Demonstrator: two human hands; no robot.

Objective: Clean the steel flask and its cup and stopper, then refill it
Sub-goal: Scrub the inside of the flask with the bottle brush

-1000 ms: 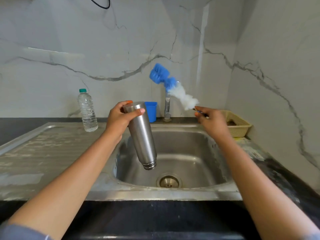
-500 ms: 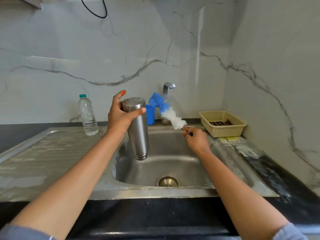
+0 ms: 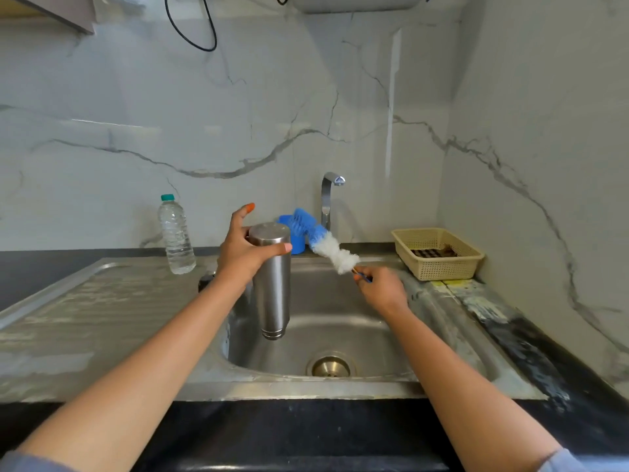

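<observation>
Over the sink (image 3: 452,335), my left hand (image 3: 243,255) grips the flask (image 3: 272,284); my right hand (image 3: 381,289) pinches the brush (image 3: 326,245), now lower, bristles just beside the flask.

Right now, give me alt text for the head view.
Over a steel sink, the left hand holds a steel flask upside down while the right hand holds a blue-and-white bottle brush. A water bottle stands at left.

Silver flask (image 3: 272,284), blue-and-white brush (image 3: 321,241)
</observation>
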